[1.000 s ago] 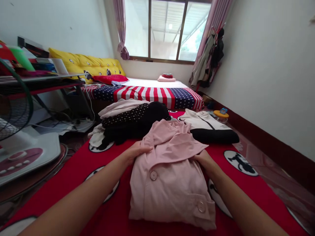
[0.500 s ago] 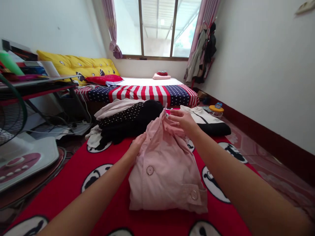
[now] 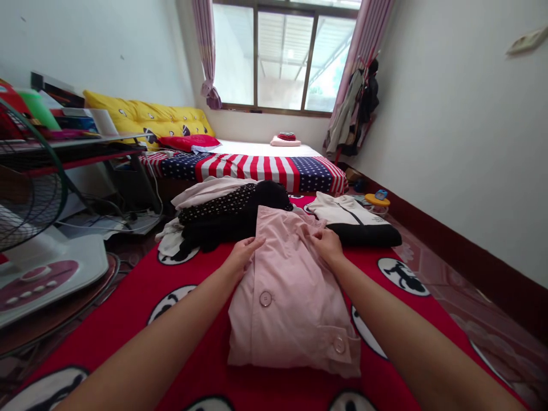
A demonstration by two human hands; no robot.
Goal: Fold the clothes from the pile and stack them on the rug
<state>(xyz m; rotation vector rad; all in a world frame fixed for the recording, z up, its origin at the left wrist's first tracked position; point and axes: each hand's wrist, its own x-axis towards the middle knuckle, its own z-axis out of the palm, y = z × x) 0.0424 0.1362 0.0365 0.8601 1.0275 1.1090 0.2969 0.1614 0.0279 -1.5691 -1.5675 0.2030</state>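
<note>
A bedroom in a home, this was: a bed [image 3: 252,149] stretched beneath the window [image 3: 285,63], a yellow cushion [image 3: 149,115] at its left end, garments [image 3: 349,111] hung by the curtain [image 3: 370,34], and, partly cropped, probably a fan [image 3: 55,274]!

The left forearm [image 3: 171,328] and right forearm [image 3: 396,311] are bare along all that shows, tapering to narrow wrists [image 3: 341,266]. The left hand [image 3: 240,257] and right hand [image 3: 327,245] are bare too, with slender fingers [image 3: 252,244].

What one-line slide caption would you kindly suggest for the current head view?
Left hand and right hand at the upper sides of a pink jacket on a red blanket.
</note>
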